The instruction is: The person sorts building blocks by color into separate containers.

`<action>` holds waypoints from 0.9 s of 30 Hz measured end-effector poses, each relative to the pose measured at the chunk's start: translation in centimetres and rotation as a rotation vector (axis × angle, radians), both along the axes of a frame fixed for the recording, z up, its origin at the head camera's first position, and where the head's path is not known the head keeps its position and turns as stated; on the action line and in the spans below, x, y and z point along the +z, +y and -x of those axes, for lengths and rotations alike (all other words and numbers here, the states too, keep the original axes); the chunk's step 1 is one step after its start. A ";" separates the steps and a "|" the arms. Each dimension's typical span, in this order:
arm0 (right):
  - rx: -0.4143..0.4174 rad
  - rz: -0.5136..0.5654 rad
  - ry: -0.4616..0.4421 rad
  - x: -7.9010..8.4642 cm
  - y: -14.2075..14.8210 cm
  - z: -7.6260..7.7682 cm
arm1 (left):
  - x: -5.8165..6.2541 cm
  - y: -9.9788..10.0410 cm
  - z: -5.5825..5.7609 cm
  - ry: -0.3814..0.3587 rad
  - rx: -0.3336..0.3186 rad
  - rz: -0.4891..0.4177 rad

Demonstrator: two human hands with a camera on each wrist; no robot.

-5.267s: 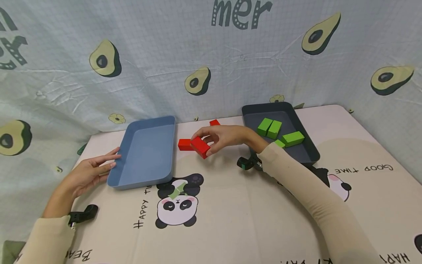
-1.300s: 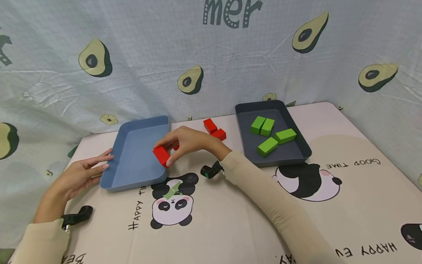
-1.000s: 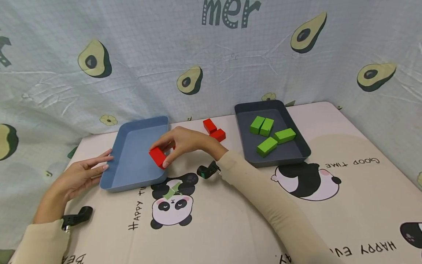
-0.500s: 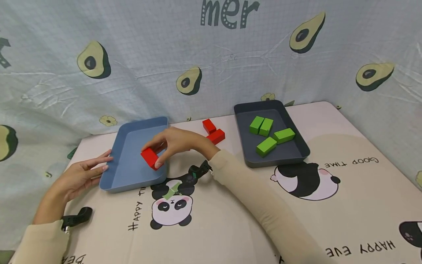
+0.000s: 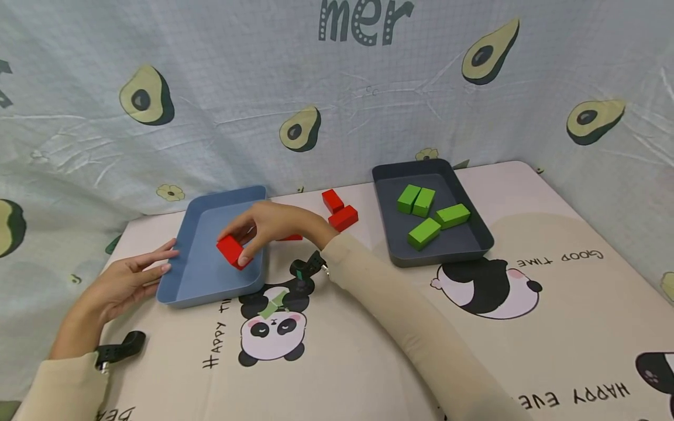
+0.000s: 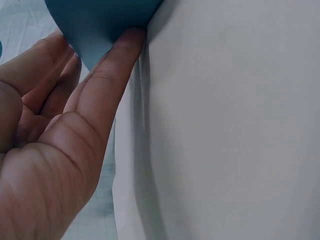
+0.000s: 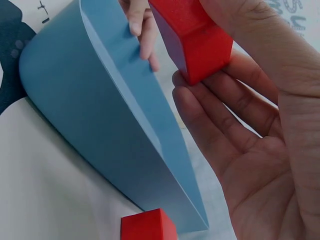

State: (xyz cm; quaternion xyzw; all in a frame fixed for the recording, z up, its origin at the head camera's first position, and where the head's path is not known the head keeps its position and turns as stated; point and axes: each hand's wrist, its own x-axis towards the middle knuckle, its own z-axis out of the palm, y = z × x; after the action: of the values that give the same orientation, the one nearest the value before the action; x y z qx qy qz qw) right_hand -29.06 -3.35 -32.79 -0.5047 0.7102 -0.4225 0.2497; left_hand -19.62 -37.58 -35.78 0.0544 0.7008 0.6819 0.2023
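Between thumb and fingers my right hand (image 5: 271,225) pinches a red block (image 5: 231,251), held above the right part of the blue tray (image 5: 192,286). The right wrist view shows the same red block (image 7: 197,40) tilted over the tray's wall (image 7: 85,100). My left hand (image 5: 129,280) touches the tray's left side with its fingers stretched out. In the left wrist view, a fingertip of the left hand (image 6: 65,130) rests against the tray's outer wall (image 6: 100,25).
Two red blocks (image 5: 343,218) lie between the trays, and another red block (image 5: 291,238) is partly hidden behind the right hand. A dark grey tray (image 5: 395,245) at the right holds several green blocks (image 5: 424,234). A hanging cloth (image 5: 226,76) borders the table at the back.
Earlier the right hand held the red block between the two trays. It has carried the block leftward over the blue tray. The left hand stays at the tray's side.
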 end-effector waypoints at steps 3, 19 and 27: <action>0.008 -0.001 0.007 0.1 -0.3 0.1 | 0.0 -0.1 0.0 -0.004 0.004 0.003; -0.036 -0.078 -0.006 0.4 -1.7 0.4 | -0.1 0.0 0.1 -0.008 0.005 -0.022; -0.032 -0.102 0.003 0.1 -2.5 1.1 | 0.1 0.1 0.1 -0.006 0.006 -0.008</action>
State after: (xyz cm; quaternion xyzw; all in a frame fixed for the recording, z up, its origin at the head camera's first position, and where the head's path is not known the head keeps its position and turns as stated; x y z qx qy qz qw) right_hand -30.14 -5.81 -32.72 -0.4807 0.7391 -0.3889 0.2672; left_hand -19.73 -37.52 -35.70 0.0510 0.6977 0.6853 0.2025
